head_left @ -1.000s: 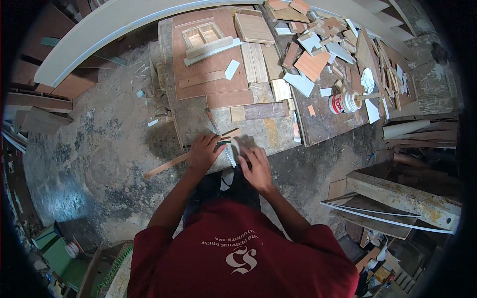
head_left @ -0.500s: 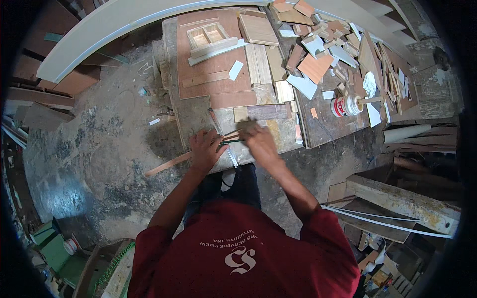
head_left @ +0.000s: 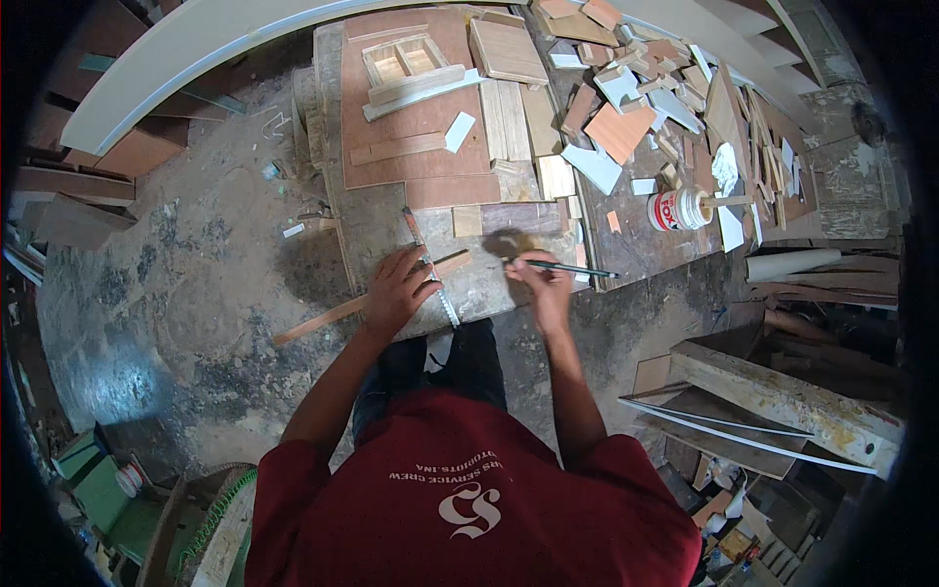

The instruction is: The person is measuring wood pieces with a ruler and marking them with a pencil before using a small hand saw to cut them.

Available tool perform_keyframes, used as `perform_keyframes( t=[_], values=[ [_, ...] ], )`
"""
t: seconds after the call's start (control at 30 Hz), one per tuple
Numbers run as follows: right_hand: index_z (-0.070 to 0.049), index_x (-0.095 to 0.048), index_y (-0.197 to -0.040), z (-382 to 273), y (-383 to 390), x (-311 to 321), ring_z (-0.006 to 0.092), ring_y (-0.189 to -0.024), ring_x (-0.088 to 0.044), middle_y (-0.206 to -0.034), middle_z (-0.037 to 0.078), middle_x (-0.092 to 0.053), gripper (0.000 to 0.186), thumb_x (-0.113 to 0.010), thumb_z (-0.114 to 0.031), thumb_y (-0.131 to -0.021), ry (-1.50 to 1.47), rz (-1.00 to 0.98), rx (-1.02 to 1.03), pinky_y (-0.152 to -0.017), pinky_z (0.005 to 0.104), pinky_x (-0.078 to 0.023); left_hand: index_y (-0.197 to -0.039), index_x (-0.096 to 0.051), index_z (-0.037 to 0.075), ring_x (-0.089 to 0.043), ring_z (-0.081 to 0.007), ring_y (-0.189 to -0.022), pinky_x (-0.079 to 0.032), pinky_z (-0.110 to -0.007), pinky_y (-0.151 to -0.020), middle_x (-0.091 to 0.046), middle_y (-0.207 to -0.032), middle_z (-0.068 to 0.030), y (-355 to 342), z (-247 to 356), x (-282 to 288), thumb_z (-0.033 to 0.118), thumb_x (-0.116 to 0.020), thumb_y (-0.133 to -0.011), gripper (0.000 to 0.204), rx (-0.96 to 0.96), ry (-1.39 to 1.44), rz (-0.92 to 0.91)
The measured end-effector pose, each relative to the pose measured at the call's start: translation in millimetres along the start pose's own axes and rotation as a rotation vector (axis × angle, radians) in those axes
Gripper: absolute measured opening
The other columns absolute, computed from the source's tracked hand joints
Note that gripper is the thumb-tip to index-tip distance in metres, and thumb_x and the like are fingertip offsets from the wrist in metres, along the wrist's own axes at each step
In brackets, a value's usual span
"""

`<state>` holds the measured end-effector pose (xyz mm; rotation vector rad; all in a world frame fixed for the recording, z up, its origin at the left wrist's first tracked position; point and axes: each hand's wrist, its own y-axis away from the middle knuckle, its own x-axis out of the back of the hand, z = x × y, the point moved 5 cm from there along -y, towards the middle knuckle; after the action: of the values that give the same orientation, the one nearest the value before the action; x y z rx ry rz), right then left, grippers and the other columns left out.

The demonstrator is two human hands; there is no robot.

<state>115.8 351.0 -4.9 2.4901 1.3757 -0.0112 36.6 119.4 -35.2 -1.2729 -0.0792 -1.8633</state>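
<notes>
Two hands show in the head view, both at the near edge of the bench (head_left: 377, 233). The left hand (head_left: 393, 292) lies across the strip (head_left: 323, 320), fingers spread over it and reaching the slim bar (head_left: 448, 307) that crosses it; whether the thumb is clamped beneath, I cannot tell. That bar may be a rule or a blade; it is too small to say. The right hand (head_left: 544, 281), raised to the right, has its fingertips closed together on the pencil (head_left: 582, 270), whose long end sticks out to the right.

The strip slants over the bench's near left corner, its right end on the top and its left end jutting past the edge above the floor (head_left: 210, 293).

Being thin wood, the strip should be light and fairly stiff along its length, dry rather than slippery, yet apt to tip or crack if its overhang is pressed. The best hold looks to be flat-handed where bench lies beneath it, close to the bar. The bar is probably thin and smooth, so it could slide unless pinned by spread fingertips. The pencil weighs little and suits a light pinch; its point would be the fragile part.
</notes>
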Motion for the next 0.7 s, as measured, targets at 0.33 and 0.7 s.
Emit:
perform_keyframes(
  t=[0.33,0.7],
  values=[
    [0.0,-0.068,-0.092,48,-23,-56,0.0128,-0.082,-0.065,-0.09,0.006,-0.069,0.012,-0.074,-0.001,-0.081,0.284,-0.317,0.06,-0.075,0.0261,-0.054,-0.1,-0.068,0.002,-0.052,-0.0282,-0.12,-0.044,-0.041,-0.101,-0.057,-0.126,-0.0103,-1,3,1,0.029,-0.077,-0.076,0.037,-0.009,0.048,-0.019],
    [0.0,-0.07,-0.095,52,-24,-65,0.0103,-0.081,-0.064,-0.089,0.006,-0.069,0.012,-0.071,-0.001,-0.083,0.43,-0.386,0.064,-0.071,0.025,-0.052,-0.101,-0.067,0.001,-0.053,-0.0291,-0.121,-0.046,-0.04,-0.1,-0.056,-0.129,-0.0105,2,0,-3,0.029,-0.074,-0.078,0.037,-0.019,0.057,-0.034]
  ],
)
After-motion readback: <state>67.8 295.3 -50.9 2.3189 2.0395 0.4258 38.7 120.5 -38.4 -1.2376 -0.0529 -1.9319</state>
